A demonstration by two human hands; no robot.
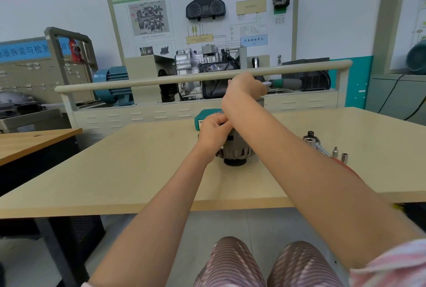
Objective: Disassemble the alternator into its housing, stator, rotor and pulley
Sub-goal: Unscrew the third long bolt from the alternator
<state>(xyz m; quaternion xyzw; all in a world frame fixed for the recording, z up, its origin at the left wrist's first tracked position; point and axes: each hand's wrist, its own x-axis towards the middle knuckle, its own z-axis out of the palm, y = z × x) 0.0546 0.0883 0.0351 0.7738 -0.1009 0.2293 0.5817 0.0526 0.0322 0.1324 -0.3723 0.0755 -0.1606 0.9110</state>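
The grey alternator point(235, 150) stands on the wooden table point(138, 171) with its dark pulley point(234, 161) facing down. My left hand point(213, 130) grips its upper left side, fingers curled round the housing. Raised above it, my right hand point(246, 85) grips a tool with a metal shaft and a green handle point(285, 83) that sticks out to the right. My right forearm crosses in front of the alternator and hides its top and right side.
A ratchet wrench point(314, 143) and two small sockets point(340, 154) lie to the right of the alternator. Behind it lies a green case point(200, 117). A beige rail point(161, 81) and a gearbox training stand point(207, 67) rise past the table's far edge. Another table point(34, 141) stands left.
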